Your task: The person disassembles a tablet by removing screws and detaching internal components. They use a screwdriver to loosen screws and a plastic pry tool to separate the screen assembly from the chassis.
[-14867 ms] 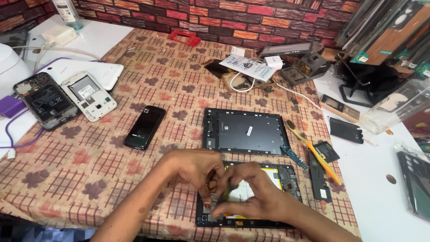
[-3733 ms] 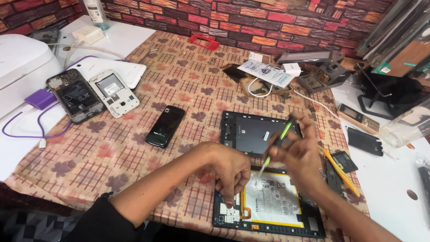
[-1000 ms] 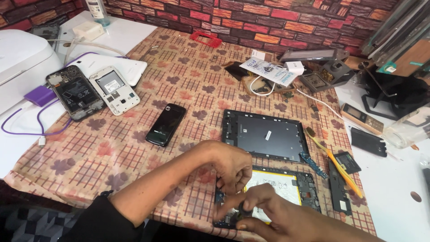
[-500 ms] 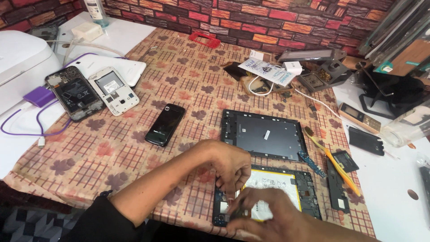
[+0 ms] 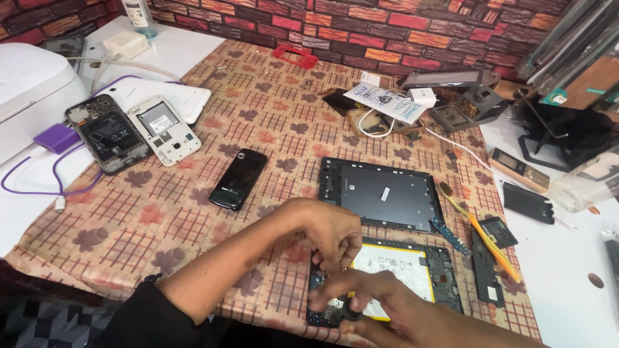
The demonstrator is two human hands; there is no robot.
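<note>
An opened tablet (image 5: 422,265) with a white and yellow battery lies near the front edge of the patterned cloth. Both my hands are at its lower left corner. My left hand (image 5: 327,227) reaches down from above, fingers curled and pinched onto the tablet's left edge. My right hand (image 5: 380,308) comes in from the bottom right, blurred, with its fingers closed around a small dark part (image 5: 351,314) over that corner. The tablet's dark back cover (image 5: 385,193) lies just behind, apart from my hands.
A black phone (image 5: 237,179) lies left of the cover. Two opened phones (image 5: 113,132) (image 5: 162,122), a purple cable (image 5: 55,137) and a white appliance (image 5: 32,90) sit at the left. A yellow tool (image 5: 490,243), a circuit strip (image 5: 449,234) and black pieces (image 5: 487,277) lie at the right.
My right hand has put down the green and yellow tool and dropped to the tablet's lower left corner. My left hand has stayed on the tablet's left edge.
</note>
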